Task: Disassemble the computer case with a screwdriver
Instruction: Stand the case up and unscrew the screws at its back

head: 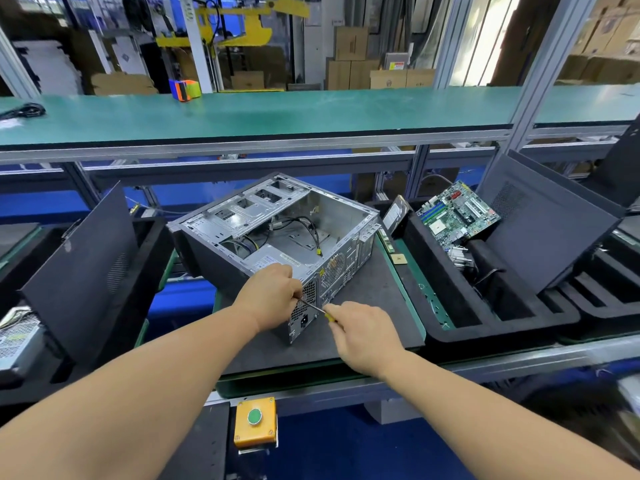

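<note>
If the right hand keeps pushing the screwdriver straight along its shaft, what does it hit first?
Probably the computer case's rear panel beside the left hand; the right hand aims the screwdriver there, but that hand hides the tip.

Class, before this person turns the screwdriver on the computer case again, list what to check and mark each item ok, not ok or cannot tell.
1. Right hand grips the screwdriver: ok.
2. Left hand rests on the computer case at its rear corner: ok.
3. Screwdriver tip seated in a screw: cannot tell, left hand's fingers hide it.
4. Case lies flat on the dark mat: ok.
5. Motherboard out, in the foam tray: ok.
</note>
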